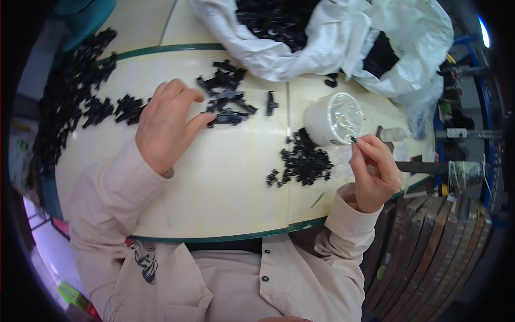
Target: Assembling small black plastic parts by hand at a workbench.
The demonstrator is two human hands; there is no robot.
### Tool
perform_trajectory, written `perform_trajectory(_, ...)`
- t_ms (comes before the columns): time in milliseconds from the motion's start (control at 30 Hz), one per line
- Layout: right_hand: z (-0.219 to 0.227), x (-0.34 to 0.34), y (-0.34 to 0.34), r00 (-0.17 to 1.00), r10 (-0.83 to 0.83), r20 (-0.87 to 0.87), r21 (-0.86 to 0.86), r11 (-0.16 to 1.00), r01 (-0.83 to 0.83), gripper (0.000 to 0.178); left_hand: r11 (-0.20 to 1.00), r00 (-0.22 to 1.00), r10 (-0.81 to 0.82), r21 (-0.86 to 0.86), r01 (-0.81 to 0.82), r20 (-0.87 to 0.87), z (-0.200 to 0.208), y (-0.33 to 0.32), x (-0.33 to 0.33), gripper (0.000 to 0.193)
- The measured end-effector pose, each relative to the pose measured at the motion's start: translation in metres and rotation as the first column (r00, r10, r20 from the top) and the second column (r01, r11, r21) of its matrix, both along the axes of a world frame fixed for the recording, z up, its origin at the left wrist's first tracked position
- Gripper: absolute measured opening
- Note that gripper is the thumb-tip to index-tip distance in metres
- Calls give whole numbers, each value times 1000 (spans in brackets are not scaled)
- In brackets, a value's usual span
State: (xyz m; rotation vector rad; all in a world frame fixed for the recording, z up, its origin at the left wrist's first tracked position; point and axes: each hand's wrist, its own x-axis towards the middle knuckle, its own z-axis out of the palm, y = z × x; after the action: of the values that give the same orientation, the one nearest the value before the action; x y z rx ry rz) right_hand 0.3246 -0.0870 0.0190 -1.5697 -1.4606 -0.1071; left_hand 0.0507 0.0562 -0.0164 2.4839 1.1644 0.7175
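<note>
My left hand (166,126) is over the table with thumb and fingers apart. Its thumb tip is at the edge of a loose cluster of black plastic parts (230,117), and whether it touches them I cannot tell. At the right, my right hand (376,173) pinches a small dark piece (353,139) between thumb and forefinger, beside a white round tub (317,121) with clear film inside. In front of the tub lies a heap of small black pieces (304,161). One black part (271,103) lies alone between the cluster and the tub.
A large heap of black parts (72,91) covers the table's left end. White sacks (273,67) holding black pieces stand at the back. A small clear bottle (394,134) is right of the tub. Brown boards (418,241) stand in a row beyond the table's right edge.
</note>
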Motion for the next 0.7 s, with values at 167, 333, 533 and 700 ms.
perform_trajectory(167, 2, 21, 1, 997, 23, 79, -151, 989, -11, 15, 990, 1000, -15, -140, 15, 1, -7, 1, 5, 23)
perform_trajectory(333, 6, 26, 9, 984, 78, 163, -234, 971, -38, 14, 855, 987, 84, -499, -140, -133, 14, 4, 15, 18)
perform_trajectory(533, 6, 28, 12, 974, 97, 204, -267, 963, -40, 14, 753, 985, -3, -648, 118, 175, 31, -12, -9, 11)
perform_trajectory(700, 7, 26, 17, 967, 139, 215, -247, 965, -84, 14, 277, 878, 246, -898, 342, 410, 24, -42, -27, 18)
